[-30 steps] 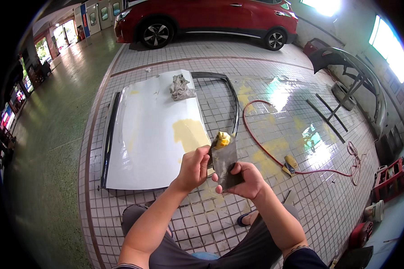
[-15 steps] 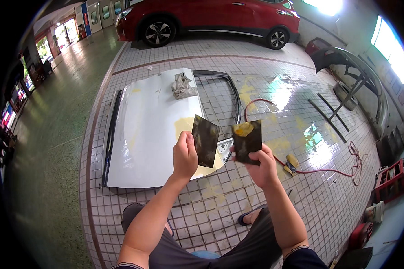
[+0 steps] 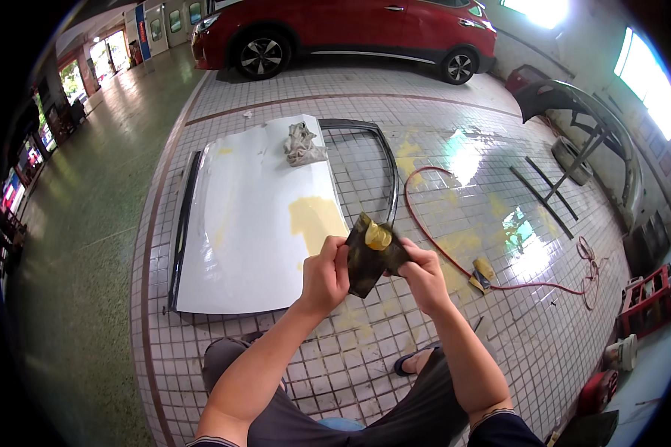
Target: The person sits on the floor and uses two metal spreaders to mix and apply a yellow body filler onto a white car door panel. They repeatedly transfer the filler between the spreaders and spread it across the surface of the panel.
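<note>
My left hand point(image 3: 326, 276) is closed on a dark, flat putty spreader point(image 3: 362, 273), thumb on its face. My right hand point(image 3: 425, 277) pinches a second dark spreader point(image 3: 397, 252), tilted and pressed against the first one. A lump of yellow putty point(image 3: 378, 237) sits where the two plates meet, at their upper part. Below and beyond them a white car door point(image 3: 235, 231) lies flat on the floor, with a pale yellow patch point(image 3: 313, 218) near its right edge. A crumpled grey rag point(image 3: 303, 146) rests on the door's far end.
A red hose point(image 3: 441, 249) curves over the tiled floor to the right, past a small yellow-and-dark object point(image 3: 482, 276). Dark stand legs point(image 3: 548, 197), a tyre point(image 3: 572, 160) and a bumper point(image 3: 619, 141) are at the right. A red car point(image 3: 350, 30) stands beyond.
The two spreaders, apart before, have come together. My right hand moved left and turned its plate, while my left hand shifted slightly right and down. The putty now sits between the plates.
</note>
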`<state>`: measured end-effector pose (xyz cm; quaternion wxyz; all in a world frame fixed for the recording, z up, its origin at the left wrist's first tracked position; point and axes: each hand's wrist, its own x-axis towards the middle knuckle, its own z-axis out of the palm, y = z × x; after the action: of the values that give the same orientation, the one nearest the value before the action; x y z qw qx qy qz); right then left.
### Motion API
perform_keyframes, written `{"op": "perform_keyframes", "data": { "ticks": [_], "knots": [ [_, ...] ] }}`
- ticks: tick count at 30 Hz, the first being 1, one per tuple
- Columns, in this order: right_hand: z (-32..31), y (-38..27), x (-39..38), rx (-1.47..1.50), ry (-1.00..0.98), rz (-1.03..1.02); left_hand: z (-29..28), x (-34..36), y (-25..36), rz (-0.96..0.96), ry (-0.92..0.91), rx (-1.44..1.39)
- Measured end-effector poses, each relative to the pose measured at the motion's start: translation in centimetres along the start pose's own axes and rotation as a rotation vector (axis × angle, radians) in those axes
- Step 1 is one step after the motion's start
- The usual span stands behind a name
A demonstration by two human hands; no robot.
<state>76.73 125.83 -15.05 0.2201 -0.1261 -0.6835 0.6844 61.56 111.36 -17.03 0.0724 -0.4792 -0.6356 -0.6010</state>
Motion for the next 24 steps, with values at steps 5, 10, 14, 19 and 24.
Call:
{"op": "perform_keyframes", "data": {
  "ticks": [5, 10, 14, 19, 24],
  "knots": [
    [0.7, 0.3, 1.0, -0.693, 0.384, -0.292, 0.3, 0.7, 0.4, -0.18, 0.034, 0.053],
    [3.9, 0.1, 0.3, -1.19, 0.473, -0.521, 1.3, 0.2, 0.0, -0.278, 0.049, 0.12],
    [5.9, 0.5, -0.6, -1.156, 0.198, -0.258, 0.0, 0.5, -1.4, -0.209, 0.128, 0.141],
    [1.1, -2.1, 0.7, -0.272, 0.279, -0.41, -0.9, 1.3, -1.2, -0.111, 0.006, -0.037],
    [0.4, -0.2, 0.5, 0.091, 0.079, -0.216, 0.2, 0.4, -0.6, -0.051, -0.062, -0.123]
  ]
}}
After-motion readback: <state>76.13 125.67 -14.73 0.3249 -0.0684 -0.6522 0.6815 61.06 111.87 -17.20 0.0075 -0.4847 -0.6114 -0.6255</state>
